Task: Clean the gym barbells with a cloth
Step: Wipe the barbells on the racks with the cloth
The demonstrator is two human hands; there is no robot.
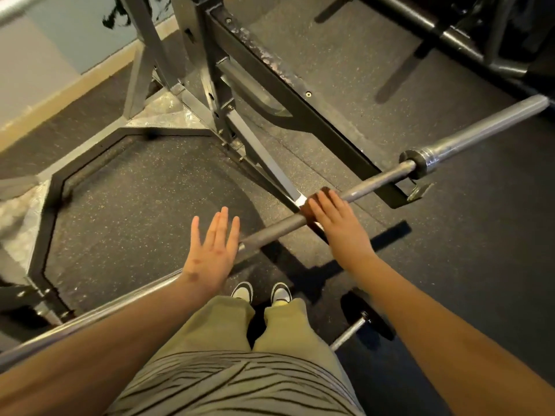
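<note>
Hands first: the right hand lies with its fingers laid out straight over a brown cloth, pressing it down on the shaft of the barbell; its thumb is hidden, so whether it wraps under the bar cannot be told. The left hand is released, palm down with straight, slightly spread fingers, holding nothing; it covers the shaft a little way along from the right hand, and whether it touches the metal cannot be told. The cloth shows only as a dark brown patch peeking out ahead of and beneath the right fingers, wrapped over the top of the bar. The barbell runs on a slant, from beneath the left forearm, between the two hands, and on past the right hand to a collar and a thick bare sleeve far off to the right. Just beyond the right hand the shaft crosses over a long dark arm of the grey steel rack, whose uprights and base stand ahead of both hands. Speckled black rubber floor lies under everything. Below the hands, nearer the body, are white shoes, olive trousers and a striped shirt. Under the right forearm a short bar with a dark plate lies on the floor.
</note>
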